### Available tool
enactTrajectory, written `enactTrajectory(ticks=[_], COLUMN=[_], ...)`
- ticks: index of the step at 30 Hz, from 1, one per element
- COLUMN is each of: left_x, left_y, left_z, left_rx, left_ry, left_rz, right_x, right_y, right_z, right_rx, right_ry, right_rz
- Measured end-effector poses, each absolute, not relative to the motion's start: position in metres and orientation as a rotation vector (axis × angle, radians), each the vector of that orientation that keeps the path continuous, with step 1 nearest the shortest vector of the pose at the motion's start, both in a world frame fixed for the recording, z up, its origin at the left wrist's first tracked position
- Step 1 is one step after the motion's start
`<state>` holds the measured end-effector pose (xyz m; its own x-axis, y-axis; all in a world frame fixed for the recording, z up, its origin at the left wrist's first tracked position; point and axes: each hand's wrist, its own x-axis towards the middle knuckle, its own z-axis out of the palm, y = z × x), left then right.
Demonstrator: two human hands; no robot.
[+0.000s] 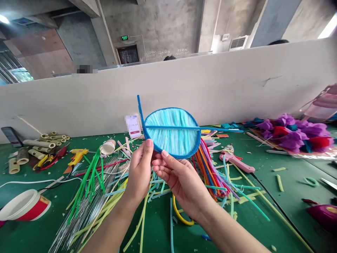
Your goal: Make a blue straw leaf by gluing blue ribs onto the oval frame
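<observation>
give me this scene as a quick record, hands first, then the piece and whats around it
left hand: pinching the lower left rim of the pipe-cleaner oval
right hand: thumb at the oval's lower rim
piece: pale blue filling, darker blue rim, blue stem across the middle
table left: yellow glue gun, green pipe cleaners, red-banded white tub
table right: pink glue gun, purple and red petals
behind: pale partition

The leaf (171, 142) is striped turquoise, edged blue.
</observation>
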<state>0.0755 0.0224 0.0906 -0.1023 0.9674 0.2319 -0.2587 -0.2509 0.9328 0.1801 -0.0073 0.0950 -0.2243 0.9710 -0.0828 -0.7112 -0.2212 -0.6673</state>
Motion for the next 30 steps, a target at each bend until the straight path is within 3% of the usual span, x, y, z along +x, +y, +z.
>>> enactTrajectory(ticks=[30], left_x=[0.0742], left_y=[0.0196], left_z=[0.0907], left_rx=[1.475], left_ry=[0.893], left_rz=[1.541], right_x=[0.1876], right_y=[-0.0033], right_z=[0.0976], right_rx=[-0.554], right_ry=[-0.626], right_rz=[1.642])
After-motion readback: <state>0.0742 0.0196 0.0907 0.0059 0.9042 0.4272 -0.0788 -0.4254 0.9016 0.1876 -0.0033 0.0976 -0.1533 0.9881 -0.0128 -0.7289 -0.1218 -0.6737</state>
